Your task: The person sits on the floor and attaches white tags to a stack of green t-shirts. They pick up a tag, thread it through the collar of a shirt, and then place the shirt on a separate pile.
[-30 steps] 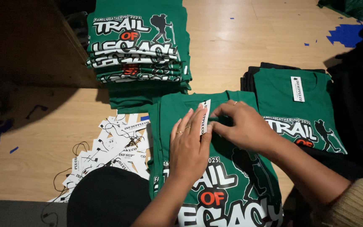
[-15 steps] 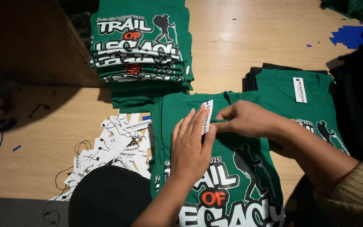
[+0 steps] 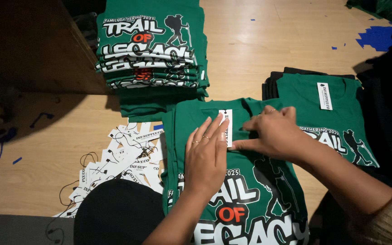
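Observation:
A folded green t-shirt with a white and orange print lies in front of me on the wooden floor. A white paper tag sits at its collar. My left hand lies flat on the shirt, fingers apart, its fingertips touching the tag's left edge. My right hand rests at the collar just right of the tag, thumb pointing at the tag's lower end and fingers curled on the fabric. Whether it pinches the tag or its string is hidden.
A tall stack of folded green shirts stands at the back. A second pile with a tagged green shirt lies to the right. Loose white tags with black strings are spread on the floor at left. A black rounded object sits near me.
My right hand has slid slightly right along the collar, and the tag now lies flatter on the shirt. My left hand has stayed pressed on the shirt.

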